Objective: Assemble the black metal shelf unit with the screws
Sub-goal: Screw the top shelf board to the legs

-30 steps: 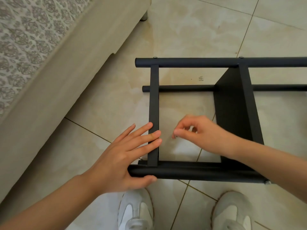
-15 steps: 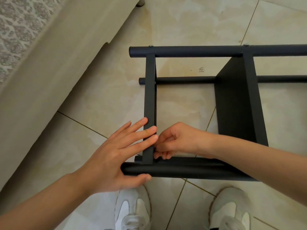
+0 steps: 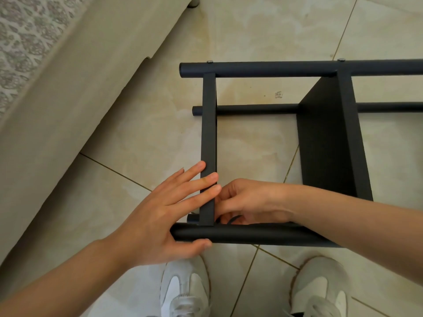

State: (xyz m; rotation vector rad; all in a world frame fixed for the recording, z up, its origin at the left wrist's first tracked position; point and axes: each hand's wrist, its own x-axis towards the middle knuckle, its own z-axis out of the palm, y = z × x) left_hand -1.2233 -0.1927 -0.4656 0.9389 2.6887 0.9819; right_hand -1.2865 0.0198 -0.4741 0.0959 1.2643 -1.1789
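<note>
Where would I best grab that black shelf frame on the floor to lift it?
The near round tube, from above, fingers wrapping under. It is slim, round and level across the front, and the thumb of the left hand fits beneath it, so there seems room to close round it. The flat end strip looks thin-edged, harder to grip.

A floor of pale beige, marbled tiles (image 3: 251, 30) fills the view, crossed by thin dark grout lines that run slantwise. Along its upper left corner lies a long beige upholstered piece of furniture (image 3: 80, 99), whether sofa or bed cannot be told, with a grey patterned fabric (image 3: 23, 30) on top at the left edge. One small round foot (image 3: 194, 2) of it shows at the top edge. A small dark mark (image 3: 278, 94) sits on a tile in the upper middle. At the bottom edge stand two white sneakers, left sneaker (image 3: 185, 291) and right sneaker (image 3: 320, 291), well apart, toes pointing up the view.
</note>
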